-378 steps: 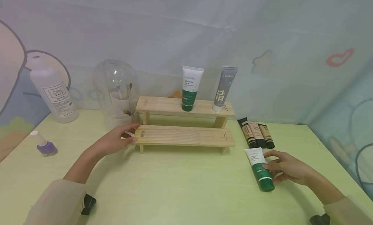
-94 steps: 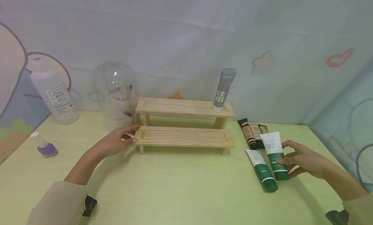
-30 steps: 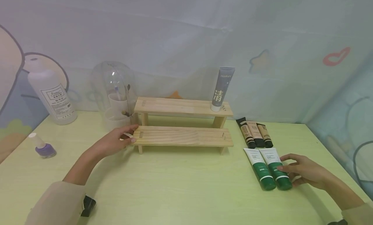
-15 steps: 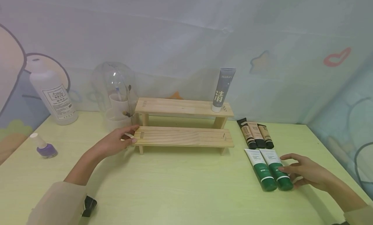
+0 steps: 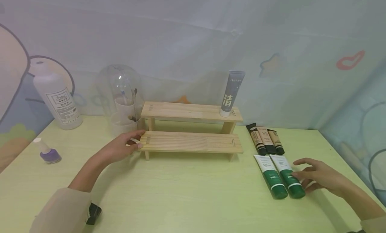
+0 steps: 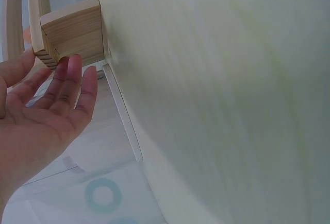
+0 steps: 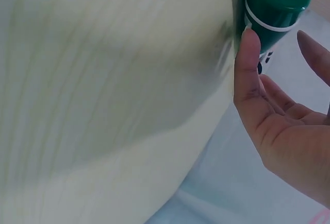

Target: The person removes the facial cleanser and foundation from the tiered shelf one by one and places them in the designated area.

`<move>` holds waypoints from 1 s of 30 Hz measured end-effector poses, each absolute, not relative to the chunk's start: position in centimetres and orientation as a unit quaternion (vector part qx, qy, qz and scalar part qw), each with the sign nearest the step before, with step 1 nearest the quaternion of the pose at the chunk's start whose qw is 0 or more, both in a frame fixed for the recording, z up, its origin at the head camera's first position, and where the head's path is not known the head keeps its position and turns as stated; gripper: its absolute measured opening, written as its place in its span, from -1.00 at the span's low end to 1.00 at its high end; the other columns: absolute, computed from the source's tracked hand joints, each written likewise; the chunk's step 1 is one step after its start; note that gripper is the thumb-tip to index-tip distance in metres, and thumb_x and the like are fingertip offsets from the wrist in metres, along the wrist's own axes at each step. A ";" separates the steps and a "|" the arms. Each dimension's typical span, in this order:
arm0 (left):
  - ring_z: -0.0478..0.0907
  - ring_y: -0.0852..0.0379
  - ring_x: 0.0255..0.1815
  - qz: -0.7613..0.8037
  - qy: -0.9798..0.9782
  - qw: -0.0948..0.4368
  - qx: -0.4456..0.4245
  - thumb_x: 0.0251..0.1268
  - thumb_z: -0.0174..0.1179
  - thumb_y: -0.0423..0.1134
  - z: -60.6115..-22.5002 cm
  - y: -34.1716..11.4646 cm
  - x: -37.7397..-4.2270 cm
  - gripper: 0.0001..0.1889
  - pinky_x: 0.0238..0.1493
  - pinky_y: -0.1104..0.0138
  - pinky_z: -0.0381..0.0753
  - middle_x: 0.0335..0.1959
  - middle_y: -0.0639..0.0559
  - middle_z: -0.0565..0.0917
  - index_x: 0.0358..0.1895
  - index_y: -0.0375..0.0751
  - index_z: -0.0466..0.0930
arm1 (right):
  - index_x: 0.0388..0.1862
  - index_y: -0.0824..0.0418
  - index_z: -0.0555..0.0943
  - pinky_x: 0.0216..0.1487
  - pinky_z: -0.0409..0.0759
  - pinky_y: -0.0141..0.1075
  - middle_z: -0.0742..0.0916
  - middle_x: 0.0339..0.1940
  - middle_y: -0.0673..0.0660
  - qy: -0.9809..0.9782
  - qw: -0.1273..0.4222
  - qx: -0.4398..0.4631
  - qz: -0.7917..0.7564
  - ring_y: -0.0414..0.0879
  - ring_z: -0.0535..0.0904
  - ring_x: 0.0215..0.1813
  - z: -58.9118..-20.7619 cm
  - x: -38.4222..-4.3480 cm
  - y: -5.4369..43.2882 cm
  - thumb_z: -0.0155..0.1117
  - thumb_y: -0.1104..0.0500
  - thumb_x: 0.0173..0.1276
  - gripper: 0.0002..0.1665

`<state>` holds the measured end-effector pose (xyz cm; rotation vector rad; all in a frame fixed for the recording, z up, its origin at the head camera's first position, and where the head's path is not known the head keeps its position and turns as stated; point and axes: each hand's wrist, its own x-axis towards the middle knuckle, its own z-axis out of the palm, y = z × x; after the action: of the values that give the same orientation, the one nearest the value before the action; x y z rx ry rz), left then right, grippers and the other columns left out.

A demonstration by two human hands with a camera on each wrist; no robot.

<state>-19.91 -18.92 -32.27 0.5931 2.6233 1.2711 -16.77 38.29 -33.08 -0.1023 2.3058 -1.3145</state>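
Note:
My left hand (image 5: 122, 146) touches the left end of the lower board of a two-tier wooden rack (image 5: 193, 141), thumb at the front corner and index finger at the back. In the left wrist view its other fingers (image 6: 64, 87) hang loosely spread beside the rack's leg. My right hand (image 5: 321, 176) is beside the right one of two green-and-white squeeze tubes, with thumb and fingers apart. That right tube (image 5: 287, 176) and the left tube (image 5: 270, 176) lie side by side on the table. A grey tube (image 5: 232, 94) stands cap-down on the upper board's right end.
Behind the green tubes lie three small beige-and-black tubes (image 5: 265, 139). A clear dome (image 5: 119, 92) over white cups with brushes stands left of the rack. Farther left are a large white bottle (image 5: 60, 99) and purple nail polish (image 5: 49, 155). A printed cloth (image 5: 181, 42) hangs behind.
The second green-and-white tube has gone from the upper board to the table, beside the first. My right hand's grip has loosened and it has shifted slightly right. The left hand stays put.

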 end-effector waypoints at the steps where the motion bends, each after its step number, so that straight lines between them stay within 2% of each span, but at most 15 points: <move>1: 0.38 -0.25 0.04 0.425 0.879 0.083 0.199 0.36 -0.04 -0.38 -32.3 -18.9 -19.9 -0.48 -0.13 0.17 0.50 0.13 -0.47 0.30 0.31 -0.54 0.09 | 0.25 0.57 -0.01 -0.32 0.59 -0.07 0.61 -0.34 0.19 0.844 0.238 -0.043 -0.480 0.05 0.58 -0.38 -32.9 -16.8 38.3 0.10 0.17 0.36 -0.26; 9: 0.38 -0.24 0.04 0.428 0.877 0.083 0.201 0.36 -0.03 -0.37 -32.4 -18.9 -19.8 -0.48 -0.12 0.17 0.49 0.16 -0.46 0.30 0.30 -0.55 0.09 | 0.22 0.56 0.08 -0.30 0.59 -0.11 0.60 -0.28 0.24 0.866 0.203 -0.080 -0.451 0.07 0.58 -0.38 -31.3 -17.5 38.9 0.06 0.20 0.38 -0.37; 15: 0.38 -0.24 0.04 0.426 0.879 0.083 0.200 0.36 -0.03 -0.37 -32.4 -18.9 -19.9 -0.48 -0.12 0.18 0.49 0.15 -0.46 0.30 0.31 -0.54 0.09 | 0.19 0.52 0.17 -0.30 0.59 -0.12 0.62 -0.31 0.21 0.871 0.184 -0.104 -0.443 0.05 0.58 -0.38 -29.9 -18.1 38.5 0.06 0.24 0.38 -0.46; 18: 0.38 -0.24 0.04 0.424 0.880 0.083 0.199 0.36 -0.03 -0.37 -32.3 -18.9 -19.9 -0.48 -0.12 0.18 0.49 0.13 -0.46 0.31 0.31 -0.53 0.10 | 0.19 0.51 0.17 -0.30 0.59 -0.12 0.62 -0.30 0.24 0.873 0.185 -0.115 -0.435 0.05 0.59 -0.37 -29.5 -18.4 37.9 0.07 0.25 0.37 -0.46; 25: 0.38 -0.26 0.04 0.423 0.881 0.085 0.196 0.35 -0.04 -0.38 -32.2 -18.9 -19.8 -0.48 -0.12 0.16 0.50 0.13 -0.46 0.31 0.31 -0.54 0.09 | 0.24 0.52 0.14 -0.28 0.60 -0.18 0.60 -0.25 0.31 0.887 0.191 -0.122 -0.402 0.07 0.58 -0.32 -28.3 -19.2 35.6 0.12 0.16 0.35 -0.33; 30: 0.38 -0.26 0.04 0.420 0.882 0.083 0.198 0.35 -0.04 -0.38 -32.1 -18.8 -19.8 -0.48 -0.11 0.15 0.49 0.12 -0.47 0.31 0.30 -0.55 0.09 | 0.23 0.48 0.19 -0.28 0.60 -0.19 0.60 -0.21 0.34 0.891 0.180 -0.137 -0.393 0.11 0.58 -0.29 -27.9 -19.7 34.0 0.15 0.14 0.33 -0.35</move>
<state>-19.83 -18.81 -32.11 0.5905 2.6315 1.2547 -19.70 33.95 -27.91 -0.3876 2.5190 -1.1100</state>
